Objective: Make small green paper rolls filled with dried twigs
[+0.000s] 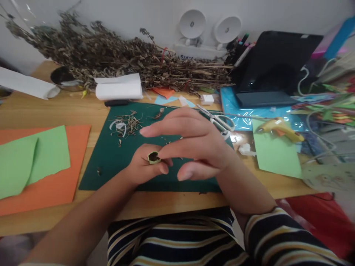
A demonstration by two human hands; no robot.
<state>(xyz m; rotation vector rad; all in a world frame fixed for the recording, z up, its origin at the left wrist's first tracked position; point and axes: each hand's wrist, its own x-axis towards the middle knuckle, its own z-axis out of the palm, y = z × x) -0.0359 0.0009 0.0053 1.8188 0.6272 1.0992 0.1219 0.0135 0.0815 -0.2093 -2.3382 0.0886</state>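
Over the dark green cutting mat (95, 177), my left hand (144, 166) is closed around a small light-green paper cup (151, 162) whose hollow, dark inside faces up. My right hand (194, 142) reaches across from the right with its fingers stretched and the thumb apart. One fingertip is at the cup's rim; whether it touches cannot be told. Nothing shows between the right fingers. Behind the hands, a heap of dry stem bits (132, 123) lies on the mat beside white curled strips (119, 127). White-handled scissors (219, 120) rest at the mat's far right.
Orange sheets (79, 159) and green sheets (55, 155) lie at left. A yellow glue gun (280, 129) sits on green paper (277, 159) at right. Dried branches (111, 51), a paper roll (119, 88) and a black tablet (277, 62) stand along the back.
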